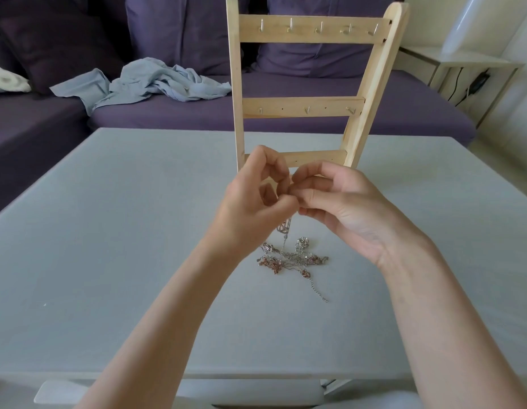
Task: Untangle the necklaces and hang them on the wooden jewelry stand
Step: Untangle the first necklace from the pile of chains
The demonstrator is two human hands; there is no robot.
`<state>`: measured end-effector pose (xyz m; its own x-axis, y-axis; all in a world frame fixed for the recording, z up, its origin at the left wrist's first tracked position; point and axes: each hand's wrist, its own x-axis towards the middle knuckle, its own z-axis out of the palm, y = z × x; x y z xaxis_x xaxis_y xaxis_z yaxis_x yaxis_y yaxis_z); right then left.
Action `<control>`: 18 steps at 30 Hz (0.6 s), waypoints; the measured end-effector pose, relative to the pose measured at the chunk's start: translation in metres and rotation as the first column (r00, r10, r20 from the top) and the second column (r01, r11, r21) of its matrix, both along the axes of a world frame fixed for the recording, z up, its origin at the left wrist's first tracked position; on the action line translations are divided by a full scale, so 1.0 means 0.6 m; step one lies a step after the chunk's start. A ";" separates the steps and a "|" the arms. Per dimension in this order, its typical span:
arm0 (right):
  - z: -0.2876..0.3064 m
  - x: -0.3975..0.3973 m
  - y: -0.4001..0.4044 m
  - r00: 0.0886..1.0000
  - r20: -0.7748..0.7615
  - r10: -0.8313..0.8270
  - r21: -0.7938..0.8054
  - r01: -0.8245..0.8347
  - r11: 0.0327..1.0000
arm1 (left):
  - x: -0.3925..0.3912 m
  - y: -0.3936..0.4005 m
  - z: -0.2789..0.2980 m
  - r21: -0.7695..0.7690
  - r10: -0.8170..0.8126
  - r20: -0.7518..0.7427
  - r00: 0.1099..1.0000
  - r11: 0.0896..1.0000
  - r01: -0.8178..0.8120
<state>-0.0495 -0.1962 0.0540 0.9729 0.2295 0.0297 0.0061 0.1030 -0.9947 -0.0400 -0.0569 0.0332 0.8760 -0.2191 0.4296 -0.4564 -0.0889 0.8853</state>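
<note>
- Reaching in from the bottom of the view, two bare arms meet over the middle of the flat pale grey table.
- The left hand and the right hand are held up above the table, with their fingertips touching each other.
- The fingers of both hands are curled in, and they pinch the top of a thin silver chain between them.
- That chain hangs down from the fingers to the table, with a small silver piece near its top.
- The bottom of the chain runs into the tangled pile of silver and pinkish necklaces, which lies on the table just under the hands.
- One loose chain end with a tiny clasp trails out of the pile toward the near right.
- Just behind the hands stands the tall light wooden jewelry stand, shaped like a small ladder with three cross bars.
- The hands cover part of its lowest bar.
- The top two bars have small metal hooks, and no necklace hangs on any of them.
- Behind the table is a dark purple sofa with big cushions.
- A crumpled light blue cloth lies on the sofa seat, to the left of the stand.
- At the far right is a white side table with a black cable hanging under it.
</note>
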 end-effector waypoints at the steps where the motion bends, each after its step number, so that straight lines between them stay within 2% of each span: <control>1: -0.001 0.000 0.001 1.000 -0.006 0.000 -0.004 0.000 1.000 | 0.000 0.000 -0.002 0.054 0.020 0.027 0.999 0.998 -0.022; 3: -0.002 0.000 0.002 1.000 -0.020 -0.001 -0.008 0.001 1.000 | 0.001 0.000 -0.005 0.127 0.056 0.069 0.996 0.990 -0.065; 5: -0.002 0.000 0.002 1.000 -0.031 0.002 -0.005 -0.002 1.000 | 0.001 -0.002 -0.005 0.121 0.063 0.069 0.996 0.990 -0.071; 10: 0.002 -0.001 0.002 0.997 -0.065 0.030 0.060 -0.026 0.998 | -0.006 -0.004 0.007 -0.115 -0.029 -0.069 0.997 0.993 0.021; 18: 0.001 0.003 0.003 0.991 -0.118 0.056 0.165 -0.036 0.986 | -0.010 -0.001 0.008 -0.277 -0.120 -0.175 0.977 0.959 0.068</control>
<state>-0.0479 -0.1946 0.0544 0.9599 0.2761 -0.0478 -0.1225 0.2599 -0.9578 -0.0459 -0.0578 0.0377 0.9276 -0.2039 0.3130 -0.2739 0.1984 0.9411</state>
